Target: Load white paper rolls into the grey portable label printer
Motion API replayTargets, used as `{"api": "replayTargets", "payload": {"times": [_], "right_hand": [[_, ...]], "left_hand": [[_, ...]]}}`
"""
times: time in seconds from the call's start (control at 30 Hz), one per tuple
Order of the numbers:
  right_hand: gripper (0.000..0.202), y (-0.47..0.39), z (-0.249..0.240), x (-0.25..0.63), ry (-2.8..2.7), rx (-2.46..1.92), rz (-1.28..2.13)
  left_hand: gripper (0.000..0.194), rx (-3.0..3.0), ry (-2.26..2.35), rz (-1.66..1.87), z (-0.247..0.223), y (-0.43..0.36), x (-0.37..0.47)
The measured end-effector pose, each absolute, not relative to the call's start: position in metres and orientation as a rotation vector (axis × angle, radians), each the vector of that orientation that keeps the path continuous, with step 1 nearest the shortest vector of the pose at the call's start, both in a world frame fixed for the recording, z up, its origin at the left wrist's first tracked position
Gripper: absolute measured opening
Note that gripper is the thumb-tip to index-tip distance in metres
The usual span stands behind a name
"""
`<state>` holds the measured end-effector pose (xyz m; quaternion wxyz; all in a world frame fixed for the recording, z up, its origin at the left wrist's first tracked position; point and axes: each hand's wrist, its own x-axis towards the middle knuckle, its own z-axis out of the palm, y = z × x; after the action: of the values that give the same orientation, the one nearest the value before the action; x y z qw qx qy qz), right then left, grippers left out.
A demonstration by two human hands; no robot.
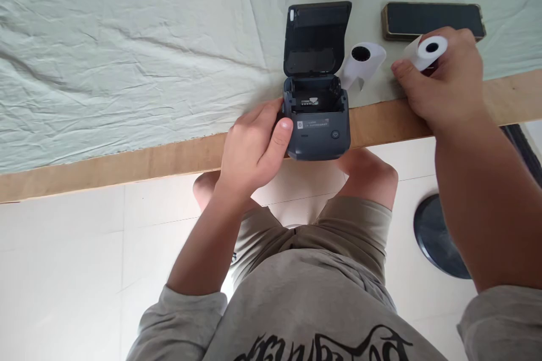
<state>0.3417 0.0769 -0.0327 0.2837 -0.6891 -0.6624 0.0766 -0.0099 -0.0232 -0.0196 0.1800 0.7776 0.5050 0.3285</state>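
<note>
A dark blue-grey portable label printer (319,138) sits at the table's front edge, its lid (315,39) raised and its paper bay exposed. My left hand (256,144) grips the printer's left side, thumb on the top corner and fingers along the flank. To the right, my right hand (449,76) is closed around a small white paper roll (438,45), whose dark core hole faces up. Between the printer and that hand stands a second white paper roll (372,59) with a loose end of paper sticking out.
Behind my right hand a dark-screened phone (432,18) lies on a brownish block-like case or box. A wrinkled pale green cloth (148,56) covers the table, with a bare wooden edge (114,161) in front. On the floor at right is a round black base (438,237).
</note>
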Motion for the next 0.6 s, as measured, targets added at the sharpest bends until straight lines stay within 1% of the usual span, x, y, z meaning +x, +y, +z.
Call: {"api": "replayTargets", "payload": {"times": [0.2, 0.23, 0.27, 0.37, 0.47, 0.5, 0.6], "right_hand": [[0.076, 0.063, -0.028, 0.330, -1.512, -1.958, 0.260], [0.077, 0.058, -0.025, 0.324, -1.501, -1.919, 0.210], [0.073, 0.052, -0.021, 0.318, -1.512, -1.847, 0.132], [0.055, 0.035, -0.011, 0.294, -1.672, -1.557, -0.076], [0.046, 0.026, -0.004, 0.265, -1.859, -1.499, -0.003], [0.047, 0.027, -0.003, 0.256, -1.898, -1.511, 0.022], [0.062, 0.037, -0.004, 0.240, -1.883, -1.549, 0.170]], "left_hand": [[0.094, 2.201, 1.459, 0.912, -0.019, -0.024, -0.010], [0.093, 2.201, 1.460, 0.911, -0.019, -0.024, -0.009], [0.093, 2.200, 1.457, 0.914, -0.019, -0.024, -0.009], [0.093, 2.203, 1.435, 0.929, -0.019, -0.024, -0.009], [0.093, 2.198, 1.459, 0.921, -0.019, -0.024, -0.010], [0.092, 2.192, 1.472, 0.909, -0.019, -0.024, -0.010], [0.090, 2.182, 1.470, 0.891, -0.018, -0.024, -0.010]]}}
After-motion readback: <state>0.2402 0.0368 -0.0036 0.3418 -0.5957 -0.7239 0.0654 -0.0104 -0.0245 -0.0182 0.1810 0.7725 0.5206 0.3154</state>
